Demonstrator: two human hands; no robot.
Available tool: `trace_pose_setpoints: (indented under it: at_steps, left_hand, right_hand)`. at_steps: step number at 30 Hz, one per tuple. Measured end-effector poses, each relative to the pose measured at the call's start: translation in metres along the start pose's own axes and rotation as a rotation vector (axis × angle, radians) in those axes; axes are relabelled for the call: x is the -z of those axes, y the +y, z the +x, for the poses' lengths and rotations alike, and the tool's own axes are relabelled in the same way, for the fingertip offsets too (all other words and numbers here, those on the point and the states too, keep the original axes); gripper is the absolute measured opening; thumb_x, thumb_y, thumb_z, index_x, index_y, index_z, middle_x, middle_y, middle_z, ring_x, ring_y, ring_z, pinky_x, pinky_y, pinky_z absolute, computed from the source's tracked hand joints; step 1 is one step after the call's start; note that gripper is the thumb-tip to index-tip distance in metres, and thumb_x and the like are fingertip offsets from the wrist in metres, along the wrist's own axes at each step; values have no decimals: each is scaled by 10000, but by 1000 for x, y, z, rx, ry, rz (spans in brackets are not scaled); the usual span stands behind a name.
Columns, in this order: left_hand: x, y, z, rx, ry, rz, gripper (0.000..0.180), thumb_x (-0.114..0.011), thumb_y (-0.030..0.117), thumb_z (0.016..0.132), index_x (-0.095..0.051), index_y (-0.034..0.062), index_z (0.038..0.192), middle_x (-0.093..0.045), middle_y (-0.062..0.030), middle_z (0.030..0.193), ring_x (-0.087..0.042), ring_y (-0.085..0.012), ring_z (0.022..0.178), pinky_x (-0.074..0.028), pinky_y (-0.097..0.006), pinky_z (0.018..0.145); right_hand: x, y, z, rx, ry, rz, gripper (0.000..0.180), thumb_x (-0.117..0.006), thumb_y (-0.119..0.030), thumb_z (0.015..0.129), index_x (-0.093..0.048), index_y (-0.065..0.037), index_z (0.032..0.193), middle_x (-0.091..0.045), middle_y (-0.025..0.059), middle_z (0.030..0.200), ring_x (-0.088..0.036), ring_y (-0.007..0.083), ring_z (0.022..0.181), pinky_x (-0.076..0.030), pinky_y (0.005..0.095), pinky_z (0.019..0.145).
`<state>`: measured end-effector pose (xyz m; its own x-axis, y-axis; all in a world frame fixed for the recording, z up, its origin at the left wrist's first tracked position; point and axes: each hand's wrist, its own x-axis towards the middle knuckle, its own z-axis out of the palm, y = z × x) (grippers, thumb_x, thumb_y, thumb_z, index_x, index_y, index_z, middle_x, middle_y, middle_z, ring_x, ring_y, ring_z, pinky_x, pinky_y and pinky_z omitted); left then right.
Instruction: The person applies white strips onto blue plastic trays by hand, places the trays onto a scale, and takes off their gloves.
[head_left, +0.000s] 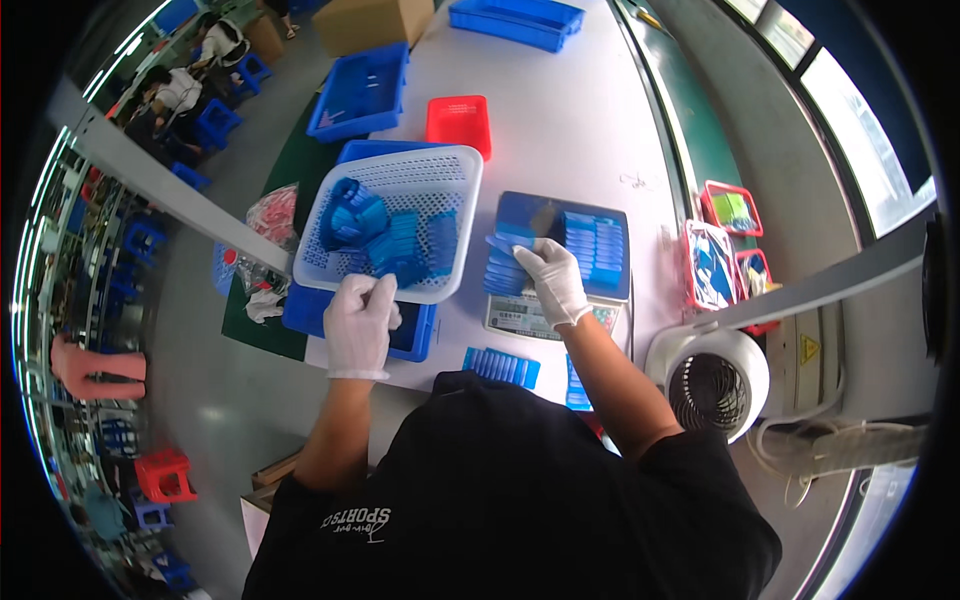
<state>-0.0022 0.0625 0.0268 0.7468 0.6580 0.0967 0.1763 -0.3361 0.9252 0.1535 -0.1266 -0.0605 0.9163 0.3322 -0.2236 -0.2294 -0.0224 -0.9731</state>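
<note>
Packaging, labels and signs at the packing table

A brown cardboard box (pixel 372 22) stands at the far end of the table, beside the blue trays. A white printed panel (pixel 523 318) with dark lettering and a coloured corner fronts the scale under the blue tray, near the table's front edge. A yellow triangular warning label (pixel 808 349) sits on the pale cabinet at right, behind the white fan. A second cardboard box (pixel 272 474) shows partly, low left of the person.

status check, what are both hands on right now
Left hand gripping a blue piece at white basket rim. Right hand on blue pieces stacked on scale tray. Nothing blocking.
</note>
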Motion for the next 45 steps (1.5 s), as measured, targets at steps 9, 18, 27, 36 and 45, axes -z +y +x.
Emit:
trace_pose_setpoints:
  at_steps: [9, 18, 27, 36, 45]
  left_hand:
    - [-4, -5, -22, 117, -134, -182, 306, -546, 239, 954, -561, -15, 783, -575, -73, 634, -552, -124, 521, -471, -255, 507]
    - [4, -19, -27, 79, -160, -309, 309, -471, 234, 988, -617, -29, 921, -640, -115, 774, -638, -183, 662, -535, -295, 664]
    - [-30, 2, -34, -12, -921, -256, 545, -441, 408, 979, -471, -77, 1226, -559, -177, 1191, -541, -261, 1142, -406, -393, 1001]
    - [-33, 0, -54, 119, -905, -715, 666, -453, 488, 953, -349, -57, 1321, -446, -181, 1317, -443, -276, 1238, -321, -424, 1067]
    - [-20, 25, -33, -181, -1161, -468, 804, -341, 634, 929, -274, 33, 1459, -497, -138, 1336, -492, -236, 1189, -317, -318, 1051]
  right_hand:
    - [4, 66, 60, -19, 194, -526, 352, -668, -228, 815, -614, 34, 1044, -646, 237, 993, -620, 382, 944, -489, 385, 822]
    - [-16, 12, 13, 451, 421, -861, 280, -633, -175, 848, -524, 15, 1022, -563, 259, 1007, -577, 420, 937, -480, 463, 802]
    - [-45, -50, -96, 595, -8, -131, 405, -758, -304, 802, -441, -55, 754, -459, 74, 697, -462, 173, 598, -425, 323, 559]
    - [-41, -70, -106, 144, -36, -11, 474, -700, -356, 857, -450, -59, 586, -504, 32, 571, -490, 73, 522, -424, 305, 463]
    - [-18, -87, -91, -95, -55, 448, 430, -541, -365, 954, -372, -177, 606, -317, -58, 539, -258, 65, 401, -211, 233, 346]
